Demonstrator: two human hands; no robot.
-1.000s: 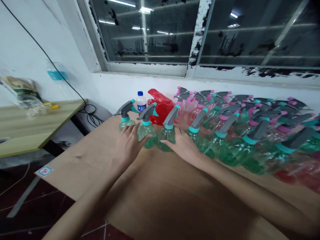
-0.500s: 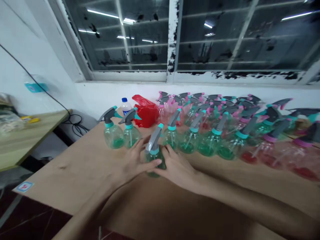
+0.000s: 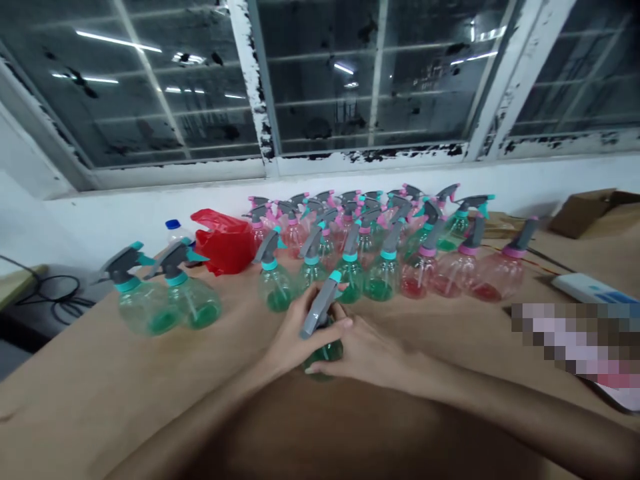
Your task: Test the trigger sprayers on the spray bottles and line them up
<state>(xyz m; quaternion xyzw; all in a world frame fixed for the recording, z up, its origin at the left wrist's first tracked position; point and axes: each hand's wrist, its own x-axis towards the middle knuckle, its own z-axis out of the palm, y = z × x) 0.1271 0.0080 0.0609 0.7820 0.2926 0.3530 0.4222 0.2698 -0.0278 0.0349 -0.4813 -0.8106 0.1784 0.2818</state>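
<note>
Between my hands is a green spray bottle with a grey trigger head and a teal nozzle. My left hand wraps its neck and upper side, the thumb across the front. Around the body closes my right hand, its thumb low on the front. The bottle's base is at or just above the tabletop; I cannot tell which. Just behind stands a row of similar spray bottles, green ones on the left and pink ones on the right. Two more green bottles stand apart at the left.
More spray bottles crowd behind the front row, near the wall. A red plastic bag and a blue-capped bottle are at back left. At right lie a white box-shaped device, a blurred-out item and a cardboard box.
My view has swung to the right, bringing the device and cardboard box into sight. Both hands still hold the green spray bottle, and my left hand sits higher, around its neck.
</note>
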